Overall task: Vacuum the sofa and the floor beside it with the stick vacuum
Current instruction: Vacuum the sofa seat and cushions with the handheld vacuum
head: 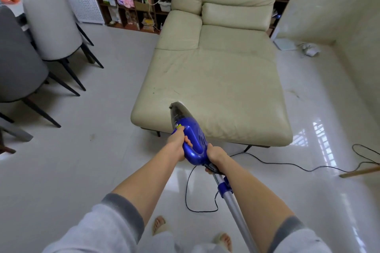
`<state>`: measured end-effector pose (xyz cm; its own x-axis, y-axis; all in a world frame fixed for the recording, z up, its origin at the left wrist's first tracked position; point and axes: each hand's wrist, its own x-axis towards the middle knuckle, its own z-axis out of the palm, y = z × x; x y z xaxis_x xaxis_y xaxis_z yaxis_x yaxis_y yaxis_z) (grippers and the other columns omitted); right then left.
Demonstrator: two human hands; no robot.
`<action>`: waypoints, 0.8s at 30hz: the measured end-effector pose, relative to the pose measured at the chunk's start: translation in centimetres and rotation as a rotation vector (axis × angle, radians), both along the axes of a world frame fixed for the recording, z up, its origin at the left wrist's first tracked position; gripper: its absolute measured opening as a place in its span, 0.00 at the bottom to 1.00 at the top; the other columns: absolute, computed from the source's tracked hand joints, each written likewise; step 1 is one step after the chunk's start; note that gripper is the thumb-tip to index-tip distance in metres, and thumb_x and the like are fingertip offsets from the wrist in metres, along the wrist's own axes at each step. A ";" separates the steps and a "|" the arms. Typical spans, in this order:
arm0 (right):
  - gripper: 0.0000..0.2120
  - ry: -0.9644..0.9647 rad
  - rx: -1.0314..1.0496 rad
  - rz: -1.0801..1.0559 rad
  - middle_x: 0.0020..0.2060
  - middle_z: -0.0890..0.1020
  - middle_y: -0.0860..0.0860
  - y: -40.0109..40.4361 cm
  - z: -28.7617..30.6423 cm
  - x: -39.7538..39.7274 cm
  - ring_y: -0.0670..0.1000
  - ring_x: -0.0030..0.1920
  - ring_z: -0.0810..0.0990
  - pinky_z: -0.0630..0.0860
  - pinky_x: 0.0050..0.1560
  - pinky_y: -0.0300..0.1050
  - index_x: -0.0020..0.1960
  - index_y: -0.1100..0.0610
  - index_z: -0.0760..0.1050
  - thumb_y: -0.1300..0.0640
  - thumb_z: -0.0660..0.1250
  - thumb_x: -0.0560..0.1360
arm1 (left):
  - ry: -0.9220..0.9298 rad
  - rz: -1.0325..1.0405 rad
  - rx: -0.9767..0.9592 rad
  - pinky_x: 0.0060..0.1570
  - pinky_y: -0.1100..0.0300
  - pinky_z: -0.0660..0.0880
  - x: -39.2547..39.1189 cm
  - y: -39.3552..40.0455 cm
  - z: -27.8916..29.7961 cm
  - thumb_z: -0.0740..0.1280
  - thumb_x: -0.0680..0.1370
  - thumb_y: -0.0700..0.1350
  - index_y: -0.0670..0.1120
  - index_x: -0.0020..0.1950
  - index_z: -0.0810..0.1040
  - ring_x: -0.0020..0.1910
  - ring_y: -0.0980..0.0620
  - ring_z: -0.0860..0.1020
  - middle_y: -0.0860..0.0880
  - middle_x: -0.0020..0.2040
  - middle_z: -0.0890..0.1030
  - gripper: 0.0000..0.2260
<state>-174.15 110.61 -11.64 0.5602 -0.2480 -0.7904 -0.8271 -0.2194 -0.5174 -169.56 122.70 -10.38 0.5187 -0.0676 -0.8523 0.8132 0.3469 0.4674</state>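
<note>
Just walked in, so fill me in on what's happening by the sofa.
A person is vacuuming the cream sofa with a blue stick vacuum. The left hand grips the handle, and the right hand holds the rear where the silver tube joins. The dark nozzle rests on the seat near its front left corner. The black power cord trails over the glossy white floor.

Both bare forearms reach forward and down, grey sleeves pushed up past the elbows. The left hand (177, 144) has its fingers curled, thumb lying forward along the top. The right hand (215, 156) is curled closed, just beside the left.
</note>
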 end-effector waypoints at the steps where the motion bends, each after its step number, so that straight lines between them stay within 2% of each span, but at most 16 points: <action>1: 0.21 0.010 0.005 -0.003 0.45 0.80 0.63 -0.1 0.1 -0.1 0.57 0.35 0.78 0.78 0.36 0.48 0.56 0.64 0.72 0.50 0.47 0.82 | 0.005 -0.001 0.001 0.21 0.67 0.65 -0.1 -0.1 0.0 0.67 0.77 0.50 0.46 0.38 0.72 0.20 0.55 0.65 0.52 0.24 0.68 0.11; 4: 0.21 0.005 0.027 -0.033 0.38 0.78 0.62 -3.2 0.2 -1.4 0.55 0.29 0.76 0.73 0.28 0.43 0.57 0.65 0.71 0.51 0.47 0.83 | 0.011 -0.027 0.013 0.22 0.66 0.66 -1.2 -3.1 0.2 0.67 0.78 0.50 0.46 0.36 0.72 0.21 0.55 0.65 0.52 0.25 0.69 0.13; 12: 0.22 -0.005 0.078 -0.101 0.34 0.77 0.60 -9.7 -0.3 -4.7 0.53 0.26 0.74 0.71 0.25 0.39 0.59 0.66 0.71 0.51 0.47 0.83 | 0.001 -0.071 0.054 0.21 0.66 0.65 -3.7 -10.1 0.7 0.66 0.78 0.50 0.46 0.32 0.70 0.17 0.55 0.65 0.51 0.20 0.67 0.17; 15: 0.22 0.010 0.080 -0.124 0.35 0.77 0.60 -12.2 -0.6 -5.8 0.53 0.26 0.74 0.71 0.25 0.39 0.59 0.65 0.71 0.50 0.48 0.83 | 0.000 -0.074 0.059 0.24 0.65 0.64 -4.8 -12.5 0.8 0.66 0.78 0.51 0.46 0.32 0.70 0.15 0.55 0.65 0.51 0.19 0.67 0.17; 21: 0.14 0.005 0.209 -0.201 0.29 0.73 0.57 -16.5 -0.5 -8.1 0.52 0.23 0.70 0.69 0.24 0.37 0.49 0.62 0.69 0.53 0.51 0.81 | -0.057 -0.113 0.111 0.26 0.62 0.67 -6.3 -17.5 1.2 0.66 0.78 0.48 0.44 0.30 0.69 0.14 0.53 0.65 0.50 0.17 0.67 0.18; 24: 0.11 -0.019 0.246 -0.218 0.29 0.72 0.57 -18.5 -0.5 -9.4 0.51 0.23 0.70 0.70 0.23 0.36 0.48 0.62 0.69 0.57 0.51 0.81 | -0.100 -0.172 0.127 0.27 0.61 0.66 -6.8 -20.2 1.4 0.65 0.78 0.46 0.44 0.32 0.69 0.13 0.53 0.65 0.50 0.17 0.67 0.16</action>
